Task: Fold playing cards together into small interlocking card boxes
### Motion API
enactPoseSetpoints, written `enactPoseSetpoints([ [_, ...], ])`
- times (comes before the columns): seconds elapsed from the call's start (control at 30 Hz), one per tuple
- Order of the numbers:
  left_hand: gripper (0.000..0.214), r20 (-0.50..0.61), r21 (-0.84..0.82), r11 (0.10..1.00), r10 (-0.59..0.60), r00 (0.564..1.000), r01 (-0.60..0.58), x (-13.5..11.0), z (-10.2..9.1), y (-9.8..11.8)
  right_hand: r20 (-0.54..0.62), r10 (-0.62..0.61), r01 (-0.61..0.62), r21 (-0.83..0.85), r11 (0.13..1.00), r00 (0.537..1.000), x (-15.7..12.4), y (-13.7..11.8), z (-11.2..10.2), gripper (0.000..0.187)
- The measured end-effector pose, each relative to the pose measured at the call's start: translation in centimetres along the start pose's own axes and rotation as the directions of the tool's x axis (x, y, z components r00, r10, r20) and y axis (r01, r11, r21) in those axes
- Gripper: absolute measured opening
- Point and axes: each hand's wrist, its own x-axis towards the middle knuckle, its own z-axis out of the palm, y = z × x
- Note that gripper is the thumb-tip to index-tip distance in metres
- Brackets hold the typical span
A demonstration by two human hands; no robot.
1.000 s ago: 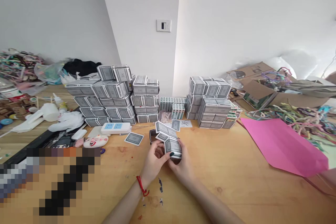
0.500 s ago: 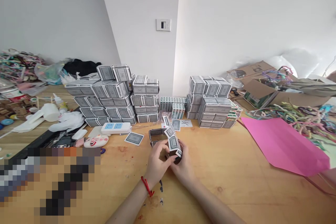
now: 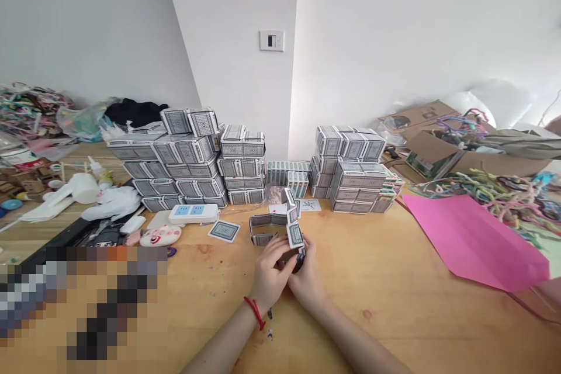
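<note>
Above the wooden table [image 3: 363, 280], both hands are closed round the near end of a chain of folded playing cards [image 3: 295, 235]. Its patterned backs face outward, and one end sticks up and away from me. My left hand [image 3: 272, 272], with a red cord on the wrist, pinches the cards from the left. From the right side my right hand [image 3: 308, 277] wraps them, its fingers partly hidden. Just beyond the left fingers is an open, box-like ring of folded cards [image 3: 263, 239]; whether it joins the held piece I cannot tell.
Stacked card blocks [image 3: 186, 149] rise at the back left, and more card blocks [image 3: 359, 175] at the back right. A loose card [image 3: 224, 231] lies near a white power strip [image 3: 193, 213]. Pink paper [image 3: 473, 245] and a cardboard box [image 3: 486, 158] occupy the right.
The upper end of the held card chain has swung right and stands more upright, showing more of the card ring behind. My left hand has shifted slightly right.
</note>
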Motion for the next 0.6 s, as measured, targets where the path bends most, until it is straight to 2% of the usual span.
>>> enactPoseSetpoints([
  [0.13,0.021,0.015,0.021,0.999,-0.045,0.999,0.045,0.17,0.1,0.18,-0.003,-0.01,0.011,0.039,0.999,1.0,0.01,0.24,0.11,0.063],
  [0.37,0.012,0.036,0.01,0.999,-0.048,0.998,0.048,0.33,0.3,0.13,0.019,0.008,-0.009,0.069,0.998,1.0,0.02,0.54,0.05,0.064],
  [0.6,0.01,0.036,0.003,1.0,0.022,0.999,-0.022,0.15,0.1,0.06,-0.004,-0.035,0.035,-0.003,0.999,0.999,0.18,0.67,-0.17,0.064],
])
